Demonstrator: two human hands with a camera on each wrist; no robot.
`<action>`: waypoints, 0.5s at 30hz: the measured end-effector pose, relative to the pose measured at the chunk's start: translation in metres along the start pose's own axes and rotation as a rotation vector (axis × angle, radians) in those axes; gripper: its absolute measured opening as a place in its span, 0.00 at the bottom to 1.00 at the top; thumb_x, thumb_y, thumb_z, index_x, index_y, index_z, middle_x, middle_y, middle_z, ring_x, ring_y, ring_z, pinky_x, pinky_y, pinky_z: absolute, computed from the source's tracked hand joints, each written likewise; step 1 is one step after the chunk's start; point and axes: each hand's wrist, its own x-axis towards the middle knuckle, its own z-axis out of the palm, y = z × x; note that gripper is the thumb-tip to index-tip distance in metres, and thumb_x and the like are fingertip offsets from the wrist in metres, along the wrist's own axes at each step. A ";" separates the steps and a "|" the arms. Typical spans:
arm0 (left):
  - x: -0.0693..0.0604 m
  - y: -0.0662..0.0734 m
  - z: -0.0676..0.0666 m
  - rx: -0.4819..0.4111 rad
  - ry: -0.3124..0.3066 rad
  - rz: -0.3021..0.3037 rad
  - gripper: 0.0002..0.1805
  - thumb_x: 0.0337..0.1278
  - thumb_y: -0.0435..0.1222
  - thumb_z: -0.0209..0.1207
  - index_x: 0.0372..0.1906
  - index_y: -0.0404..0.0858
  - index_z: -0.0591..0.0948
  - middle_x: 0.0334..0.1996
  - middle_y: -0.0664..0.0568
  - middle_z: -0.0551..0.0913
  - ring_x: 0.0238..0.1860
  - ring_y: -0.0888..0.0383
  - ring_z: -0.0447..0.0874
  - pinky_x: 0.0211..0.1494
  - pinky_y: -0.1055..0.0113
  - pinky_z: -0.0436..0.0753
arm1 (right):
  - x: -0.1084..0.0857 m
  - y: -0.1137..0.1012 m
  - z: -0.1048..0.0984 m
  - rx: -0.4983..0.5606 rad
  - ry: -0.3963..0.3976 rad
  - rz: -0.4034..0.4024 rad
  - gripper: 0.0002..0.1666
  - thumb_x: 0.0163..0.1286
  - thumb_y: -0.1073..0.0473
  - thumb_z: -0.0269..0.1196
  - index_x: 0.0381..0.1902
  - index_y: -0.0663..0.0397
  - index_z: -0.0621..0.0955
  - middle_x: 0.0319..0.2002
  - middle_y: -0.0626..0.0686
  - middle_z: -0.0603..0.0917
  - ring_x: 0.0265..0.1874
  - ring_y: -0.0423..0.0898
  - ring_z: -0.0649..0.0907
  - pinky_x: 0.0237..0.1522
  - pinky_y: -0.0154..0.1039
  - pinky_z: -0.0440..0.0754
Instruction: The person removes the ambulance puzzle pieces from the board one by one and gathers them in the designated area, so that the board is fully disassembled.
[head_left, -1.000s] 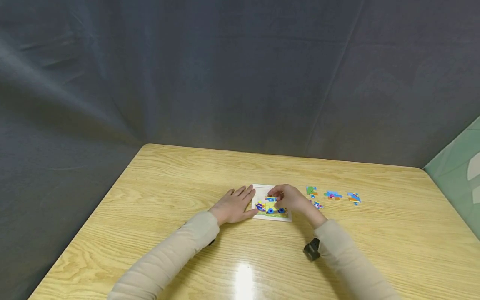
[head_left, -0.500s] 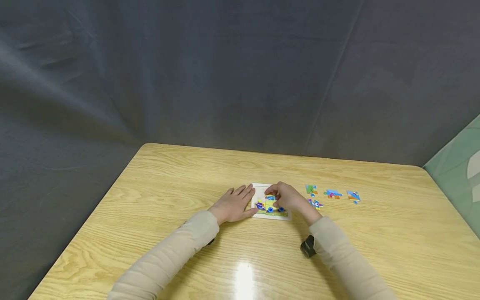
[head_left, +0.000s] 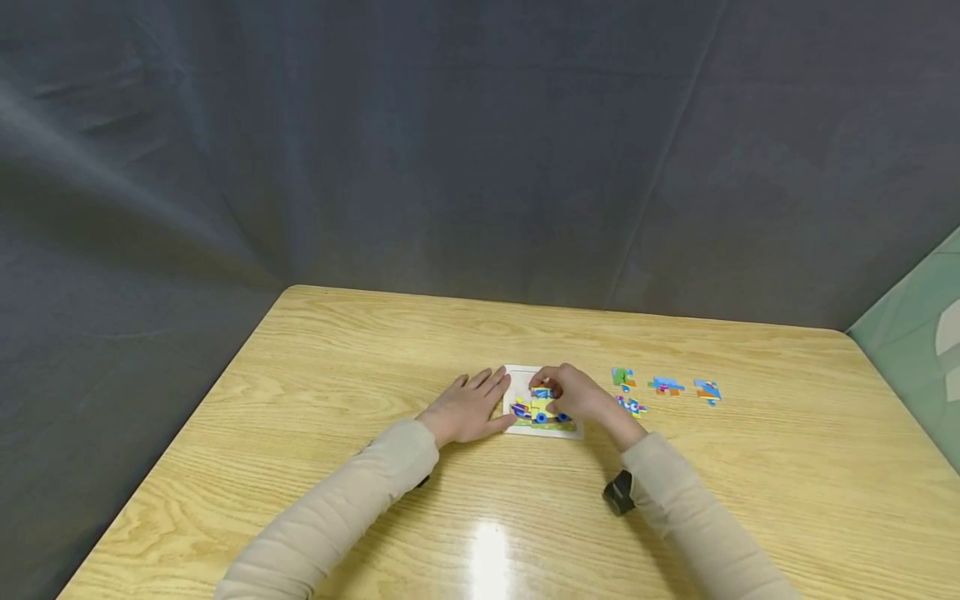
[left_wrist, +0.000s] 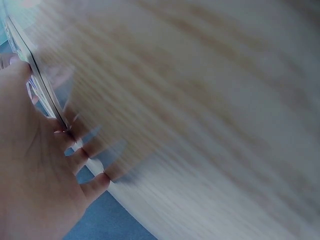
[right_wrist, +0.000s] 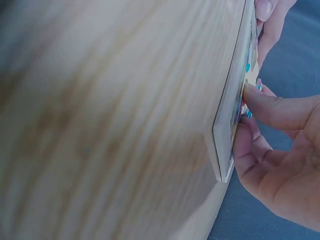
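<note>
A small white-framed jigsaw board (head_left: pixel 555 434) lies on the table, its lower part filled with a picture of a yellow vehicle with blue wheels. My left hand (head_left: pixel 467 410) rests flat at the board's left edge, fingers spread and thumb on the lower left corner. Over the board's right part, my right hand (head_left: pixel 585 397) pinches a yellow and blue puzzle piece (head_left: pixel 539 395) between thumb and fingers. In the right wrist view the thumb (right_wrist: pixel 275 107) and curled fingers sit low at the board's surface; most of the piece is hidden there.
Right of the board lie several loose puzzle pieces: a green one (head_left: pixel 622 377), a blue one (head_left: pixel 666 385), a blue and orange one (head_left: pixel 707 389) and one with eyes (head_left: pixel 632 406). A dark curtain (head_left: pixel 465 167) hangs behind the wooden table (head_left: pixel 360 350).
My right hand has shifted slightly left and away from me with the yellow and blue puzzle piece, mostly in the first half second. The left hand stays in place.
</note>
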 end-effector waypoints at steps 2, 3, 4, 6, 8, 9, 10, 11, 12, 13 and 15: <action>0.000 0.000 0.000 -0.003 0.000 -0.001 0.39 0.69 0.63 0.32 0.77 0.47 0.45 0.78 0.57 0.40 0.78 0.56 0.42 0.79 0.53 0.52 | 0.000 -0.001 0.000 -0.004 0.002 0.001 0.20 0.57 0.77 0.63 0.49 0.63 0.80 0.34 0.57 0.79 0.28 0.45 0.70 0.31 0.34 0.69; 0.000 0.000 0.000 -0.004 0.000 -0.002 0.40 0.69 0.63 0.32 0.77 0.47 0.45 0.78 0.57 0.40 0.78 0.56 0.42 0.79 0.53 0.52 | 0.000 -0.001 0.000 -0.003 0.001 0.001 0.20 0.57 0.77 0.63 0.49 0.63 0.80 0.34 0.57 0.78 0.27 0.44 0.70 0.30 0.34 0.69; 0.000 0.000 0.000 -0.005 0.000 -0.002 0.40 0.69 0.63 0.32 0.77 0.47 0.45 0.78 0.57 0.40 0.78 0.56 0.42 0.79 0.53 0.52 | -0.001 -0.002 -0.001 -0.004 0.000 0.001 0.21 0.57 0.77 0.63 0.50 0.63 0.80 0.33 0.57 0.78 0.27 0.44 0.69 0.30 0.34 0.69; 0.000 0.000 0.000 -0.005 0.003 -0.003 0.40 0.69 0.63 0.32 0.77 0.47 0.45 0.78 0.57 0.41 0.78 0.56 0.42 0.79 0.53 0.52 | -0.001 -0.003 -0.001 -0.007 0.000 0.003 0.21 0.57 0.77 0.63 0.50 0.63 0.80 0.31 0.56 0.76 0.26 0.44 0.69 0.29 0.33 0.68; 0.001 0.000 0.001 -0.004 0.004 -0.002 0.39 0.69 0.63 0.32 0.77 0.47 0.45 0.78 0.57 0.41 0.78 0.56 0.42 0.78 0.53 0.52 | -0.002 -0.004 -0.002 -0.007 0.002 -0.003 0.21 0.57 0.78 0.63 0.50 0.63 0.80 0.30 0.56 0.76 0.25 0.44 0.69 0.28 0.33 0.67; 0.001 0.000 0.001 -0.003 0.004 -0.002 0.39 0.69 0.63 0.32 0.77 0.47 0.45 0.78 0.57 0.41 0.78 0.56 0.42 0.78 0.53 0.52 | -0.002 -0.004 -0.003 -0.009 0.005 -0.006 0.21 0.57 0.77 0.63 0.49 0.63 0.80 0.30 0.56 0.75 0.25 0.44 0.69 0.28 0.33 0.67; 0.001 0.000 0.001 -0.004 0.005 -0.002 0.39 0.69 0.63 0.32 0.77 0.47 0.45 0.78 0.57 0.41 0.78 0.56 0.43 0.78 0.53 0.52 | -0.003 -0.004 -0.003 -0.010 0.008 -0.008 0.21 0.56 0.77 0.63 0.49 0.63 0.80 0.30 0.56 0.76 0.25 0.44 0.69 0.28 0.34 0.67; 0.001 0.000 0.001 -0.003 0.005 -0.001 0.40 0.69 0.63 0.32 0.77 0.47 0.45 0.78 0.57 0.41 0.78 0.56 0.43 0.78 0.53 0.53 | -0.003 -0.005 -0.003 -0.009 0.012 -0.008 0.21 0.56 0.77 0.63 0.49 0.62 0.80 0.30 0.56 0.76 0.26 0.44 0.69 0.28 0.34 0.67; 0.002 0.000 0.001 -0.003 0.005 -0.002 0.40 0.69 0.63 0.32 0.77 0.47 0.46 0.78 0.57 0.41 0.78 0.56 0.43 0.78 0.53 0.53 | -0.004 -0.005 -0.004 -0.005 0.015 -0.007 0.21 0.56 0.77 0.63 0.49 0.62 0.80 0.30 0.56 0.76 0.26 0.44 0.69 0.28 0.34 0.67; 0.002 0.000 0.001 -0.002 0.005 -0.002 0.40 0.69 0.63 0.32 0.77 0.47 0.45 0.78 0.57 0.41 0.78 0.56 0.43 0.78 0.53 0.53 | -0.004 -0.005 -0.004 -0.001 0.018 -0.004 0.21 0.56 0.77 0.63 0.48 0.62 0.80 0.31 0.57 0.76 0.27 0.45 0.70 0.29 0.34 0.68; 0.003 0.000 0.001 0.001 0.004 -0.001 0.40 0.69 0.63 0.32 0.77 0.47 0.45 0.78 0.57 0.41 0.78 0.56 0.43 0.78 0.53 0.53 | -0.004 -0.005 -0.004 0.016 0.022 0.006 0.21 0.56 0.77 0.63 0.48 0.62 0.80 0.32 0.57 0.77 0.28 0.45 0.71 0.29 0.34 0.69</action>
